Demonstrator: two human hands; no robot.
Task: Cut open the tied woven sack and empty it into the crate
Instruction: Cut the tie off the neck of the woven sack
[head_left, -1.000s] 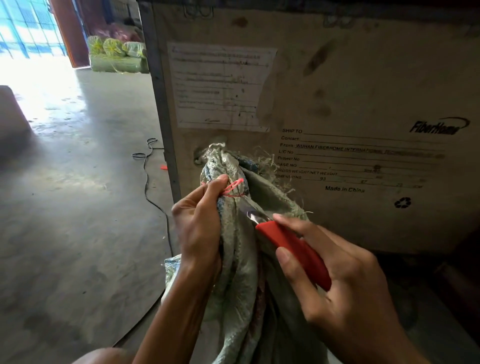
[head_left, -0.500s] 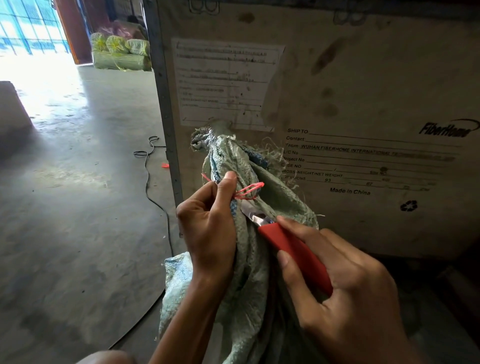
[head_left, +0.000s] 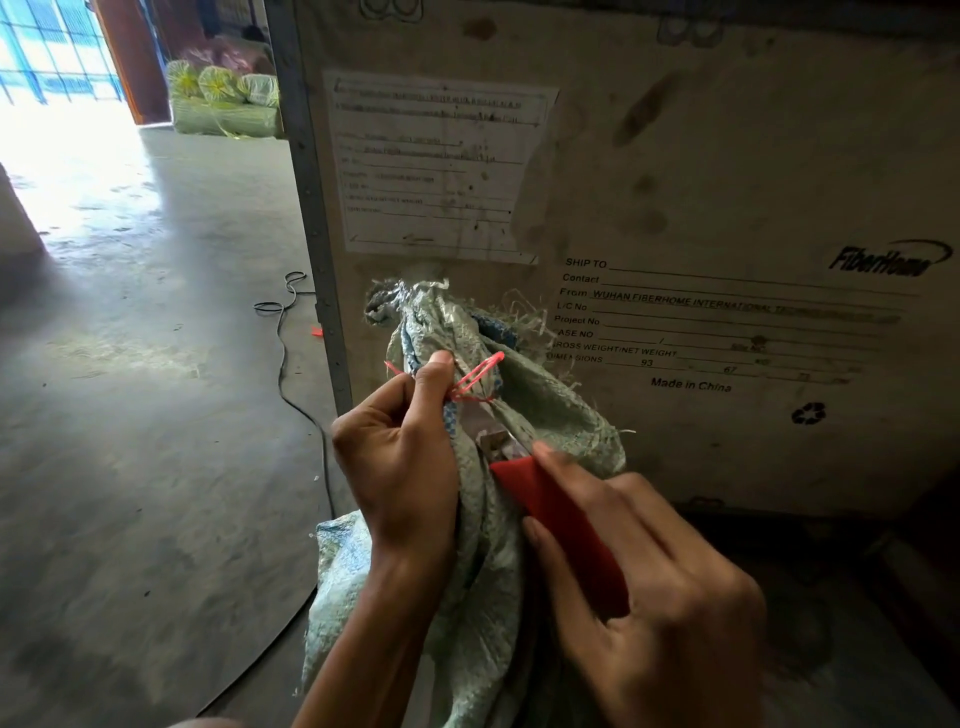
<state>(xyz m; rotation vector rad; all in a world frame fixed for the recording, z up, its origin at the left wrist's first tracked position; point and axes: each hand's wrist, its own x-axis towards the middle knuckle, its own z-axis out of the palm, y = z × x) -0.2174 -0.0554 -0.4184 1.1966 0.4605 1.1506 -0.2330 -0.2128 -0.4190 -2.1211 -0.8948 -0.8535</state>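
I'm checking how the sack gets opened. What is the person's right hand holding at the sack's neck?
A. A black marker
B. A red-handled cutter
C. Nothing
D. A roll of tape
B: the right hand has its grip around a red-handled cutter, whose metal tip sits just below the red tie on the sack, while the left hand pinches the neck.

Black cable (head_left: 283, 358) on concrete floor (head_left: 130, 467); green bundles (head_left: 223, 104) beyond.

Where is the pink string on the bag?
The pink string is tied around the sack's bunched neck, mid-frame in the head view, just beside the left hand's thumb and above the red-handled cutter.
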